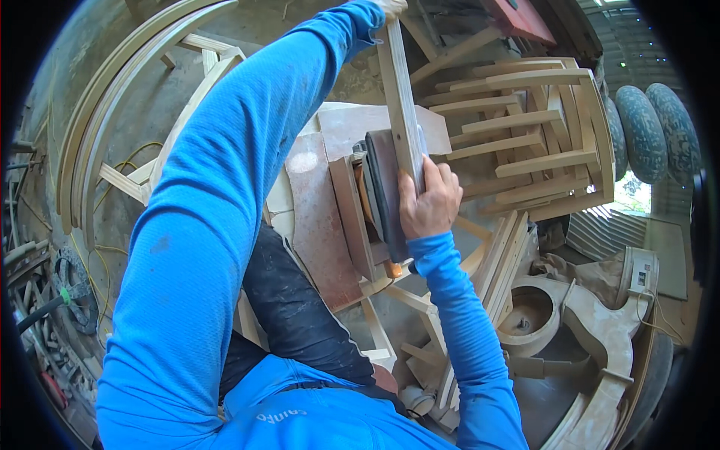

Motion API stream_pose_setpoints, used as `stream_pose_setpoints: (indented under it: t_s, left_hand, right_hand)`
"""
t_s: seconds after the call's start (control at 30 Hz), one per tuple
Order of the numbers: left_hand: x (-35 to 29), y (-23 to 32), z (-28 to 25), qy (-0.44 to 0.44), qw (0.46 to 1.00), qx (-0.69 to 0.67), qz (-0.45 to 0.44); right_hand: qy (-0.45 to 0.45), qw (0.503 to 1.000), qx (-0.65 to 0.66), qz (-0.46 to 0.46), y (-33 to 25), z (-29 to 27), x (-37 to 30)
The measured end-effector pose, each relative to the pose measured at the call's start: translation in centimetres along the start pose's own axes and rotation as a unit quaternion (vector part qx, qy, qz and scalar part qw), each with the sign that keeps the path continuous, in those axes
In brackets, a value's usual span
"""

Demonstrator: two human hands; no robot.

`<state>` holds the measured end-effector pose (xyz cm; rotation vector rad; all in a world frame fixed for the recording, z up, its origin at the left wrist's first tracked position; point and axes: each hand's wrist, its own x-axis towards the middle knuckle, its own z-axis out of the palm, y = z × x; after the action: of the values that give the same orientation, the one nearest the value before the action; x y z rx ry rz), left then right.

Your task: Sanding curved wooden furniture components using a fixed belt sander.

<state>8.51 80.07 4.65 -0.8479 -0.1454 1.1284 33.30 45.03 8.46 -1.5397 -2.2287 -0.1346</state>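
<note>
A straight wooden bar [400, 97] runs from the top edge down to the middle of the picture. My right hand [432, 201] is closed round its near end, thumb on the left side, fingers on the right. At the top edge my left hand [391, 7] grips the far end; most of its fingers are cut off by the frame. The bar lies along a dark sanding belt [386, 195] that stands on edge. Behind the belt is a sander body with an orange part [367, 191], set beside an upright wooden board [351, 217]. The bar hides part of the belt.
Worn brown sheets [319, 202] cover the bench under the sander. Stacked wooden frames [540, 135] stand at the right, curved wooden strips [112, 97] at the far left. A large pale machine casting [592, 322] sits lower right. A yellow cord [97, 266] trails at the left.
</note>
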Motion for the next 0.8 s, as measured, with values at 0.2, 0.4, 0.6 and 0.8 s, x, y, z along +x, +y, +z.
stream_pose_setpoints:
  t_s: [0.2,0.4,0.6,0.8]
  left_hand:
    - [-8.3,-3.2,5.1,0.168,0.303,0.847,0.402]
    - [-11.3,-3.4,3.8,0.169,0.26,0.867,0.39]
    - [-14.9,-6.8,-1.2,0.258,0.167,0.895,0.323]
    - [-17.4,-11.2,-9.5,0.245,0.008,0.876,0.416]
  right_hand:
    - [0.047,0.998,0.017,-0.026,-3.3,2.1,4.7]
    - [0.024,0.999,0.012,-0.022,-3.2,1.7,4.2]
    - [-0.017,1.0,0.0,-0.014,-2.6,-1.4,-0.1]
    - [-0.064,0.998,-0.015,0.004,-1.0,-6.4,-7.7]
